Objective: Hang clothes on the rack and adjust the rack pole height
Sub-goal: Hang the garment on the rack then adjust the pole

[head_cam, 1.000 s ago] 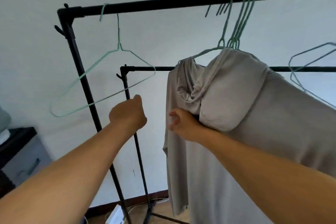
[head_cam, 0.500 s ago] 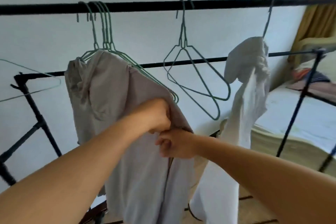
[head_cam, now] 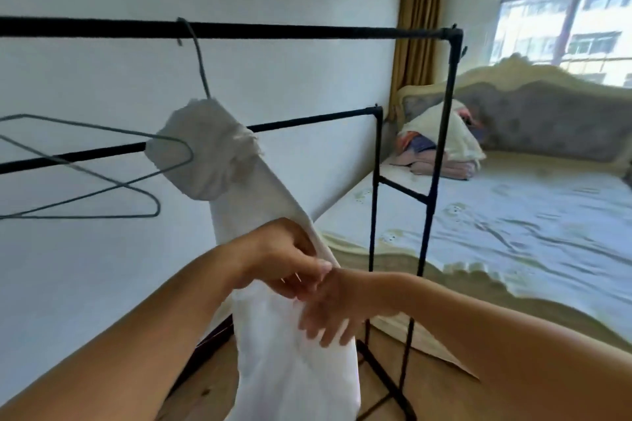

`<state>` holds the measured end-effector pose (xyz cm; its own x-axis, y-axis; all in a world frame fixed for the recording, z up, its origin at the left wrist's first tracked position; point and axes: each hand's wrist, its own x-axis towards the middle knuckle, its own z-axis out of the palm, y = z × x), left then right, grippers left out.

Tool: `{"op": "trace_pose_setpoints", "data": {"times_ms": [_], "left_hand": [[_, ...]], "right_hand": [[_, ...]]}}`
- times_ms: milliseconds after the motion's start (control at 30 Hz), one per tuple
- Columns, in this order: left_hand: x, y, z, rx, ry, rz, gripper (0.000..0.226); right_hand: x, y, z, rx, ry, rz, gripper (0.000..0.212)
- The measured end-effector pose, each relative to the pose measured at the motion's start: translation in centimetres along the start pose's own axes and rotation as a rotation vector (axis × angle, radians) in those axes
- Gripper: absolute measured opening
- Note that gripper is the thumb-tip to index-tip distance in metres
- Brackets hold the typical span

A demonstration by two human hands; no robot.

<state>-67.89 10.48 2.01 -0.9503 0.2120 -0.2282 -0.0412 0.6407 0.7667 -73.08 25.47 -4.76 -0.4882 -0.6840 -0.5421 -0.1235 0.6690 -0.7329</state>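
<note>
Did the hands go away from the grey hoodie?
Yes. Both the left hand and right hand shifted right along the top pole, from the grey hoodie to the white garment.

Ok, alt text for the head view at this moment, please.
Both hands, left and right, handle a white garment hanging from a wire hanger on the black rack's top pole. Empty hangers hang to the left; a bed with folded clothes sits behind the rack.
</note>
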Motion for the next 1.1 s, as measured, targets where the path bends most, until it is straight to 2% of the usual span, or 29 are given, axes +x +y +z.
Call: {"op": "trace_pose_setpoints", "data": {"times_ms": [67,167,267,367,467,567,700,800,900,967,1100], "left_hand": [[3.5,2.3,2.3,-0.068,-0.014,0.086,0.014],[8.6,5.0,5.4,-0.175,0.008,0.179,0.034],[13.8,7.1,7.6,-0.138,0.169,0.209,0.038],[19.0,8.3,8.1,-0.187,0.269,0.180,0.030],[23.9,8.8,7.9,-0.170,0.302,0.143,0.024],[28.8,9.2,7.5,-0.056,0.351,0.158,0.025],[33.9,10.2,7.1,0.026,0.336,0.144,0.032],[37.6,10.9,7.2,0.046,0.311,0.131,0.035],[41.5,11.2,7.6,0.076,0.285,0.118,0.042],[43.3,11.3,7.8,0.104,0.270,0.125,0.048],[47.5,11.9,8.0,0.154,0.248,0.183,0.061]], "right_hand": [[-2.0,3.4,-3.3,0.058,0.160,-0.029,0.024],[-3.2,7.0,-7.4,0.061,0.420,-0.041,0.012],[-3.3,9.6,-10.8,0.087,0.607,-0.086,0.005],[-2.6,11.3,-14.1,0.196,0.711,-0.078,0.021],[-1.3,12.4,-17.0,0.183,0.771,-0.052,0.014],[0.3,13.8,-20.6,0.166,0.838,-0.022,0.008],[1.9,15.5,-25.5,0.220,0.934,0.052,0.017],[3.5,17.6,-29.2,0.306,0.998,0.174,0.014],[5.4,20.6,-32.5,0.393,1.034,0.280,0.035],[6.5,22.1,-34.1,0.423,1.024,0.274,0.046],[9.1,24.3,-37.4,0.376,0.826,0.337,0.033]]}}
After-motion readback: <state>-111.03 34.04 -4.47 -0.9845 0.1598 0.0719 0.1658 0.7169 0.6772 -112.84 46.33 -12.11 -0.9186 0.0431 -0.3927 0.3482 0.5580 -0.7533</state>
